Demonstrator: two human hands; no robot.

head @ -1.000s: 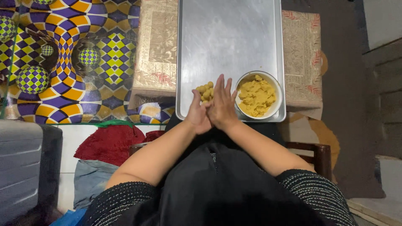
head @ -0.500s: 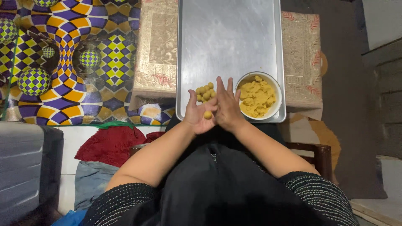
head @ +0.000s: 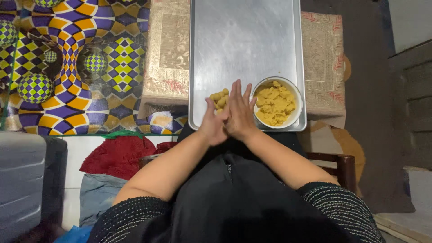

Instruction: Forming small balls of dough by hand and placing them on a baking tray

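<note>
Probably a home, patterned floor mat, cloth-covered low table, clothes pile

Bowl on tray, dough balls left of it

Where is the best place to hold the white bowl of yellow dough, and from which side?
Probably at the right rim of the bowl, coming from the right. The right hand crowds its left rim, dough fills the inside, and it sits at the tray's near right corner.
</note>
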